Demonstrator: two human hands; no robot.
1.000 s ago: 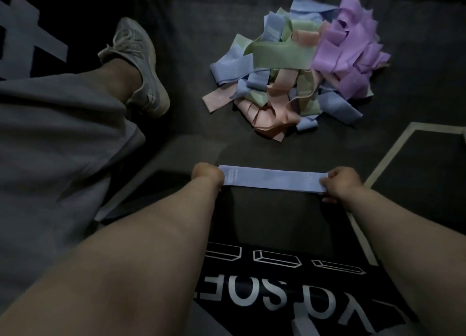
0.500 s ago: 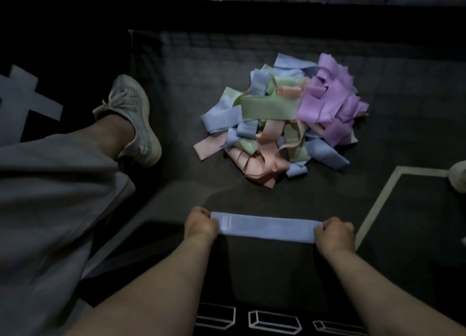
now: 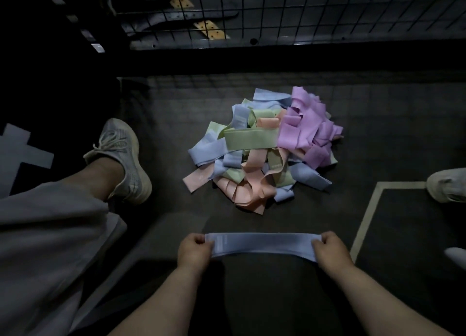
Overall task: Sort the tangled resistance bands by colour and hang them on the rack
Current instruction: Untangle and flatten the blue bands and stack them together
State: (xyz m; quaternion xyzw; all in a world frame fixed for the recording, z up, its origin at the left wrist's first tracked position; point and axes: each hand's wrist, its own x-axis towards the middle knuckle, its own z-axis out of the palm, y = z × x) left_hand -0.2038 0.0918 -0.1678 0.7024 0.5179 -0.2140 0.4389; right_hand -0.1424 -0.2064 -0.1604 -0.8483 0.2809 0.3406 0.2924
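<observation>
Head view. One blue band (image 3: 262, 243), clear of the tangle, is stretched flat between the two hands. The left hand (image 3: 194, 250) grips its left end with curled fingers, and the right hand (image 3: 330, 250) grips its right end likewise. The band is held above the dark floor (image 3: 164, 134), near the person and well apart from the pile (image 3: 262, 149), which lies farther off and mixes blue, green, peach and purple bands. A wire grid (image 3: 327, 12), probably the rack, crosses the top of the view; no band hangs on its visible part. Judged progress: early. One band is separated; hanging it and sorting nearly the whole pile remain.
</observation>
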